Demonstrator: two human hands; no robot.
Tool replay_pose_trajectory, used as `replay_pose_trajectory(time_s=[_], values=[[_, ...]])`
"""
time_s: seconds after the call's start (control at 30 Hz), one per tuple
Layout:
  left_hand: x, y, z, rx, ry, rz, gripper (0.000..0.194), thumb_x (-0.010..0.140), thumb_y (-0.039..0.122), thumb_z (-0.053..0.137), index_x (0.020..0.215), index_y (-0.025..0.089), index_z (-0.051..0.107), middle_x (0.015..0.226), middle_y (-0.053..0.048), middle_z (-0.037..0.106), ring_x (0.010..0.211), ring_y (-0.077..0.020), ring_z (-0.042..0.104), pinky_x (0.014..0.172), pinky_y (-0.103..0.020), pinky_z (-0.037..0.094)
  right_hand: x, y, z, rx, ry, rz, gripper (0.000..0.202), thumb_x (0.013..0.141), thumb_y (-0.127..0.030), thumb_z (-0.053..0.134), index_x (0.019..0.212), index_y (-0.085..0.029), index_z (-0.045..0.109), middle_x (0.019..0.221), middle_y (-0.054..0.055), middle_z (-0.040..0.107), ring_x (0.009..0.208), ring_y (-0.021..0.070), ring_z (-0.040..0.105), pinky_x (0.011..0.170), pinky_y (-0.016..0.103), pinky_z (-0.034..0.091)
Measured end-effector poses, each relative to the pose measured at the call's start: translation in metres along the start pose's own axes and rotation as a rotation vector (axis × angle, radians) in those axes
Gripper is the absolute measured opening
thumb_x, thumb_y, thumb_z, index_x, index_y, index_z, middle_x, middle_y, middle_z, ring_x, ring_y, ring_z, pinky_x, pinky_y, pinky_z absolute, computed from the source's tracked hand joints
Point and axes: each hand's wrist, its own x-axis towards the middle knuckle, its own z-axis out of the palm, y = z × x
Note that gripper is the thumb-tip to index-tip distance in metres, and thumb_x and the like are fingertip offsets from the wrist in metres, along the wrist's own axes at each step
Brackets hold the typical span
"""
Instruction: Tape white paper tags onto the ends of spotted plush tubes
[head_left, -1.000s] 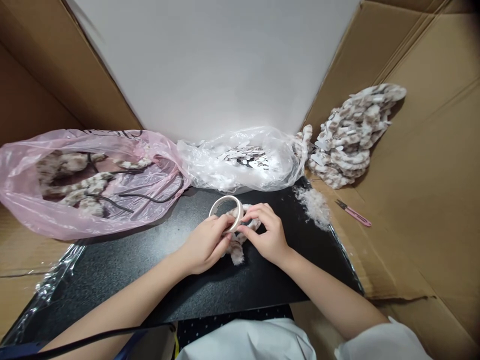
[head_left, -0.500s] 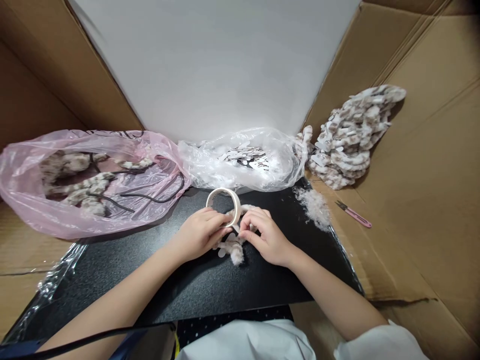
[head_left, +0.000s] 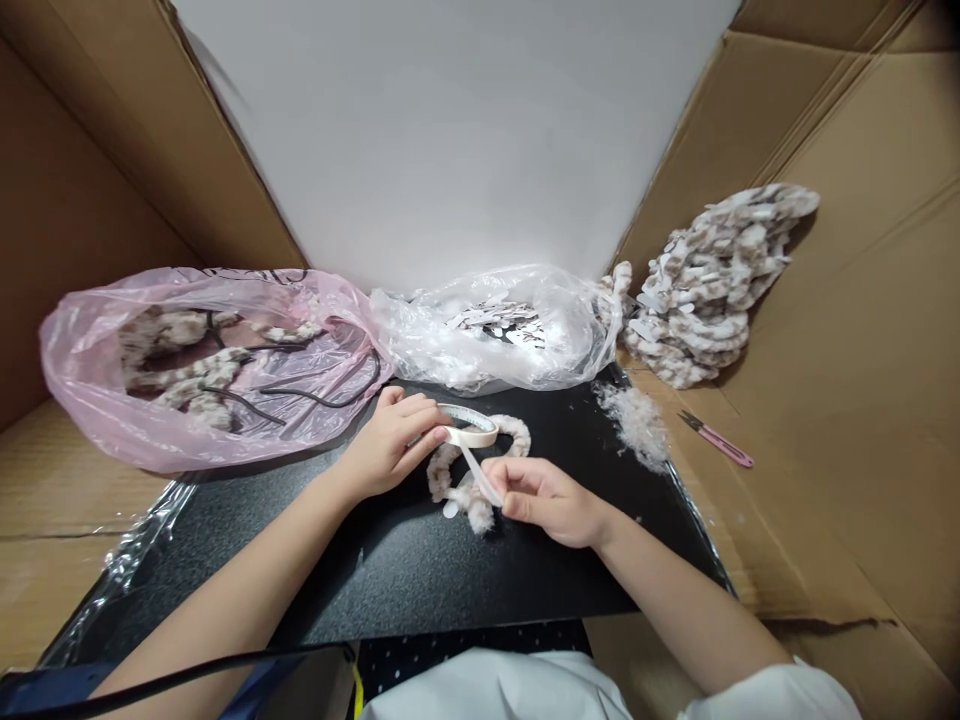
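Observation:
My left hand [head_left: 401, 440] grips a roll of white tape [head_left: 480, 437] by its near left side, the roll tilted almost flat. From the roll a short strip [head_left: 478, 472] of tape runs down to my right hand [head_left: 551, 497], which pinches its free end between thumb and fingers. Beneath the roll and strip, a fluffy beige-and-white loop [head_left: 516, 432] lies on the black tabletop. Its two fuzzy ends meet near the strip, where a small white oval piece [head_left: 450, 509] shows. My hands and the tape cover part of the loop.
A pink plastic bag [head_left: 82, 400] with fluffy pieces and dark cords lies back left. Beside it, a clear bag [head_left: 577, 355] holds white cut pieces. Finished-looking fluffy loops are heaped in a pile [head_left: 697, 290] at right, near pink snips [head_left: 716, 440] and loose fluff [head_left: 637, 420].
The tape roll has tipped from upright to nearly flat. My right hand has moved down and right, and a strip now stretches between it and the roll. The view has shifted slightly.

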Motion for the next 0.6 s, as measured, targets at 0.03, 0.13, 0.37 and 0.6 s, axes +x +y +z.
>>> replay_pose_trajectory(time_s=[0.03, 0.13, 0.37, 0.6], values=[[0.001, 0.0, 0.0, 0.013, -0.001, -0.004, 0.02, 0.095, 0.027, 0.041, 0.087, 0.018, 0.058, 0.076, -0.002, 0.063, 0.071, -0.0171, 0.053, 0.078, -0.037, 0.03, -0.001, -0.002, 0.003, 0.005, -0.04, 0.007, 0.04, 0.084, -0.053, 0.062, 0.072, -0.019, 0.046, 0.072, -0.001, 0.043, 0.067, 0.0124, 0.04, 0.063, 0.026, 0.037], [0.002, -0.001, -0.001, 0.042, 0.003, -0.014, 0.022, 0.093, 0.031, 0.045, 0.08, 0.019, 0.057, 0.072, -0.002, 0.061, 0.072, -0.0186, 0.053, 0.076, -0.037, 0.029, -0.004, -0.005, 0.004, 0.015, -0.092, 0.019, 0.039, 0.083, -0.053, 0.063, 0.073, -0.019, 0.048, 0.074, -0.001, 0.043, 0.069, 0.0128, 0.04, 0.065, 0.027, 0.038], [0.003, 0.001, -0.006, 0.105, -0.014, -0.008, 0.024, 0.094, 0.025, 0.034, 0.083, 0.02, 0.055, 0.079, -0.005, 0.059, 0.076, -0.0214, 0.049, 0.075, -0.039, 0.028, -0.007, -0.015, -0.01, 0.033, -0.09, 0.028, 0.042, 0.081, -0.055, 0.065, 0.071, -0.02, 0.046, 0.074, 0.001, 0.044, 0.071, 0.0139, 0.042, 0.067, 0.028, 0.039], [-0.003, -0.01, -0.007, 0.33, 0.093, -0.118, 0.021, 0.093, 0.02, 0.038, 0.086, 0.019, 0.057, 0.083, -0.007, 0.061, 0.081, -0.025, 0.048, 0.074, -0.04, 0.029, -0.017, -0.028, -0.026, -0.096, -0.094, -0.016, 0.044, 0.079, -0.061, 0.058, 0.065, -0.02, 0.053, 0.069, 0.003, 0.051, 0.067, 0.0175, 0.05, 0.074, 0.036, 0.046]])
